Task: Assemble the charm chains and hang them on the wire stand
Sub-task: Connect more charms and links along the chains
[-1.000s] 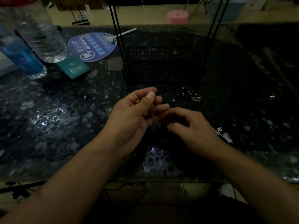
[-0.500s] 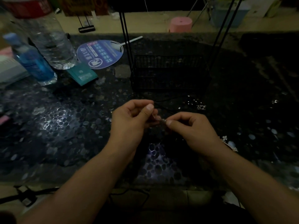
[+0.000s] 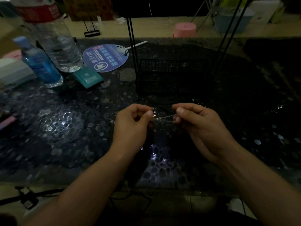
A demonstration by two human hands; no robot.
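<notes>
Before the black wire stand [image 3: 174, 75], left hand [image 3: 130, 126] and right hand [image 3: 200, 123] pinch a thin silver chain [image 3: 164, 117]; nothing visibly hung yet.

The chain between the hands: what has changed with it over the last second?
The hands have drawn apart. A second ago they were close together, with the chain bunched out of sight between the fingers. Now the left hand pinches one end and the right hand pinches the other, so the chain stretches across the gap above the table. Both hands kept their hold throughout. The wire stand and bottles stayed put.
</notes>
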